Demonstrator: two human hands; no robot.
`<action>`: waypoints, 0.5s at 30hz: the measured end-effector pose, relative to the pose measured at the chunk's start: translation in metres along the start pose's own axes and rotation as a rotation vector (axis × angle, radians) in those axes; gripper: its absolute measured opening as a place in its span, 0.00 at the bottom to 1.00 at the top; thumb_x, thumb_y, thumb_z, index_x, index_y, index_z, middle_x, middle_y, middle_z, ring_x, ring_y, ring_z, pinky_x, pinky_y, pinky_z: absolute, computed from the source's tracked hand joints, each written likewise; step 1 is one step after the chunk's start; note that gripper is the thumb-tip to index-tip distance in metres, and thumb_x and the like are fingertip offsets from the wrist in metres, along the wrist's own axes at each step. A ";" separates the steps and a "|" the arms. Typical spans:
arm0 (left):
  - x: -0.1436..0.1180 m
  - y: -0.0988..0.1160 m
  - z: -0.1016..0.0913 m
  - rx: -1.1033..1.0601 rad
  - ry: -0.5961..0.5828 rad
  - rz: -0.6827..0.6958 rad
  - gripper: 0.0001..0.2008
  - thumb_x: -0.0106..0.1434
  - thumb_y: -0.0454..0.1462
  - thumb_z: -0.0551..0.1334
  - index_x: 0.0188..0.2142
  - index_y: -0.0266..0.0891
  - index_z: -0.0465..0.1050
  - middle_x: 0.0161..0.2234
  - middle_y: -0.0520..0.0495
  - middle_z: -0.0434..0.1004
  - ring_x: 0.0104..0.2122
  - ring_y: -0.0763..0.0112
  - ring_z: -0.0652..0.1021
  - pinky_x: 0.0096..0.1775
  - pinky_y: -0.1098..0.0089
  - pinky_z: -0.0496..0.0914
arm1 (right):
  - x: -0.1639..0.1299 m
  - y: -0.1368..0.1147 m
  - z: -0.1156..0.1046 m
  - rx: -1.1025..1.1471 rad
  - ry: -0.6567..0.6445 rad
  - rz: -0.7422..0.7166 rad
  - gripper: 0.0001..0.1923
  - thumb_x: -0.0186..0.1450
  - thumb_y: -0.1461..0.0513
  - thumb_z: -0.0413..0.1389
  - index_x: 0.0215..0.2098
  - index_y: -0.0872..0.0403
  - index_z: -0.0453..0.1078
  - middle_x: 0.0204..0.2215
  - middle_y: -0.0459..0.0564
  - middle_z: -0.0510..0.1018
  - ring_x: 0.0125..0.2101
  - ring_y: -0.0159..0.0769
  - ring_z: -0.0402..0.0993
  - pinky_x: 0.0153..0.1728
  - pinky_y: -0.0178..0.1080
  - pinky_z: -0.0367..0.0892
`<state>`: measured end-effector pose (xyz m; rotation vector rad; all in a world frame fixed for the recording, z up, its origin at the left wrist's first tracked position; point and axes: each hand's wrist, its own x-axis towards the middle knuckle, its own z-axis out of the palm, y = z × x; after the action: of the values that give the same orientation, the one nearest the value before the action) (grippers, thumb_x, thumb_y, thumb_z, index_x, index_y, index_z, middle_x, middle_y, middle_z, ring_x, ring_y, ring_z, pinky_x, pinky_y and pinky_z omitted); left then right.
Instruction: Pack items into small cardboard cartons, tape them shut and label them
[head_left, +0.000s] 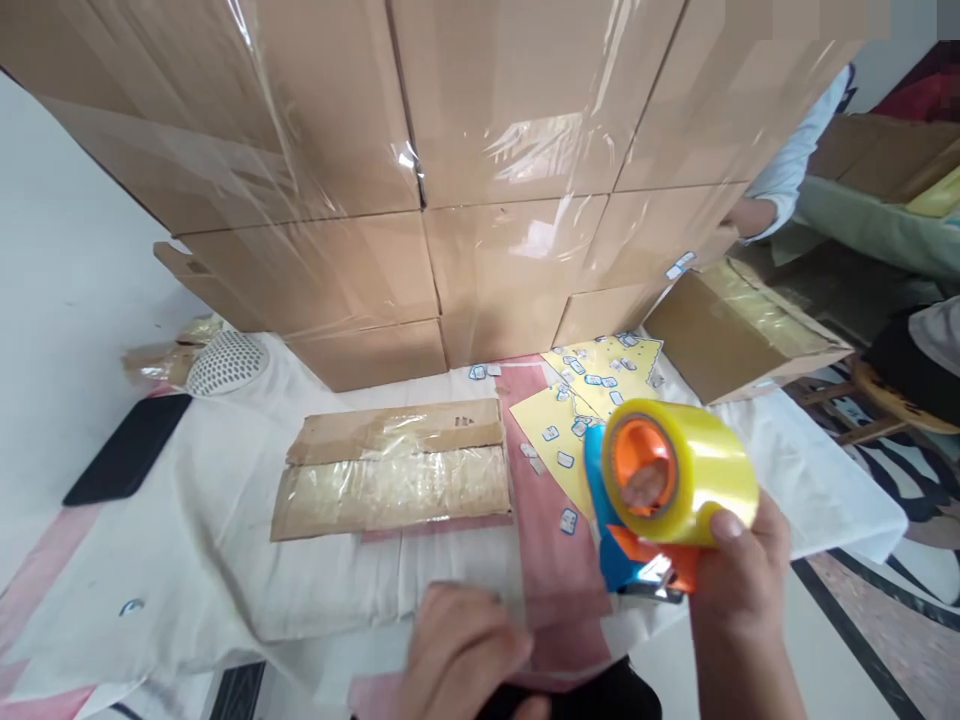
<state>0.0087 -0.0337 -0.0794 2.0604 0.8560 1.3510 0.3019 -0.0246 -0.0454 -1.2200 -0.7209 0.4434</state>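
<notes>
My right hand (739,570) has a closed grip on the tape dispenser (660,500); my left hand (461,650), fingers curled, presses the cloth (225,580) on the bench, grasping nothing.

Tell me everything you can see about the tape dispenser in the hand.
The tape dispenser carries a thick roll of clear, yellowish tape on an orange hub, fixed to a blue side plate with an orange part and a metal edge below. It looks like plastic. The right hand holds it from underneath, lifted above the white cloth, with the roll's open side facing the camera.
</notes>
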 end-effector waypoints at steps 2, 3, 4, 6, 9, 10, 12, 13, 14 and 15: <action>0.016 0.010 0.035 -0.025 -0.058 -0.095 0.25 0.65 0.45 0.68 0.60 0.46 0.72 0.48 0.39 0.78 0.47 0.57 0.79 0.46 0.59 0.77 | -0.017 -0.007 0.019 0.076 -0.191 0.001 0.18 0.60 0.49 0.68 0.43 0.51 0.79 0.28 0.49 0.80 0.22 0.37 0.75 0.21 0.37 0.74; 0.023 0.014 0.049 -0.050 -0.092 -0.143 0.23 0.66 0.45 0.66 0.59 0.47 0.73 0.53 0.38 0.74 0.51 0.54 0.77 0.50 0.56 0.76 | -0.025 -0.010 0.026 0.116 -0.319 0.018 0.16 0.63 0.50 0.65 0.44 0.50 0.79 0.28 0.49 0.79 0.22 0.37 0.74 0.22 0.38 0.74; 0.028 0.017 0.060 -0.066 -0.111 -0.211 0.20 0.66 0.46 0.65 0.57 0.48 0.74 0.56 0.38 0.71 0.55 0.52 0.74 0.53 0.53 0.74 | -0.032 -0.013 0.032 0.155 -0.444 0.045 0.15 0.66 0.51 0.63 0.46 0.49 0.78 0.29 0.50 0.80 0.23 0.38 0.75 0.23 0.39 0.74; 0.033 0.022 0.072 -0.107 -0.169 -0.275 0.14 0.67 0.47 0.64 0.49 0.50 0.79 0.56 0.39 0.68 0.56 0.50 0.71 0.55 0.50 0.71 | -0.044 -0.015 0.038 0.222 -0.609 0.095 0.16 0.69 0.51 0.59 0.50 0.49 0.77 0.31 0.52 0.80 0.26 0.40 0.77 0.26 0.41 0.76; 0.029 0.024 0.074 -0.152 -0.211 -0.316 0.11 0.69 0.46 0.62 0.42 0.49 0.82 0.48 0.41 0.68 0.52 0.53 0.71 0.51 0.53 0.72 | -0.055 -0.011 0.040 0.236 -0.592 0.142 0.15 0.70 0.51 0.58 0.49 0.50 0.76 0.32 0.52 0.81 0.27 0.41 0.78 0.26 0.41 0.76; 0.027 0.025 0.074 -0.169 -0.208 -0.327 0.11 0.71 0.46 0.61 0.40 0.49 0.83 0.45 0.41 0.67 0.49 0.55 0.71 0.50 0.55 0.72 | -0.056 -0.009 0.040 0.231 -0.563 0.151 0.14 0.70 0.51 0.58 0.47 0.50 0.76 0.30 0.51 0.80 0.26 0.40 0.77 0.25 0.40 0.74; 0.022 0.027 0.074 -0.210 -0.186 -0.355 0.13 0.72 0.45 0.60 0.38 0.47 0.83 0.39 0.43 0.65 0.45 0.59 0.71 0.46 0.59 0.72 | -0.055 -0.005 0.042 0.231 -0.546 0.169 0.15 0.70 0.50 0.56 0.43 0.51 0.76 0.26 0.50 0.78 0.23 0.39 0.75 0.22 0.39 0.72; 0.021 0.027 0.075 -0.242 -0.171 -0.377 0.15 0.72 0.47 0.60 0.37 0.46 0.84 0.38 0.43 0.63 0.44 0.60 0.72 0.45 0.60 0.72 | -0.053 -0.003 0.043 0.235 -0.556 0.169 0.17 0.70 0.48 0.55 0.42 0.51 0.77 0.24 0.49 0.77 0.22 0.39 0.73 0.20 0.38 0.70; 0.019 0.028 0.077 -0.290 -0.155 -0.399 0.17 0.72 0.49 0.60 0.36 0.46 0.84 0.37 0.44 0.63 0.43 0.60 0.72 0.44 0.60 0.73 | -0.051 -0.003 0.045 0.229 -0.567 0.146 0.19 0.70 0.46 0.54 0.42 0.51 0.77 0.22 0.48 0.75 0.20 0.39 0.72 0.19 0.39 0.69; 0.017 0.028 0.079 -0.353 -0.140 -0.418 0.19 0.71 0.52 0.60 0.35 0.47 0.85 0.38 0.43 0.63 0.43 0.61 0.72 0.44 0.61 0.73 | -0.048 -0.002 0.046 0.212 -0.571 0.083 0.21 0.70 0.45 0.54 0.41 0.52 0.77 0.21 0.48 0.74 0.19 0.38 0.70 0.18 0.38 0.67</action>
<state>0.0931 -0.0461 -0.0773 1.5772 0.8561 1.0303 0.2351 -0.0255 -0.0482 -0.9262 -1.0779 0.9346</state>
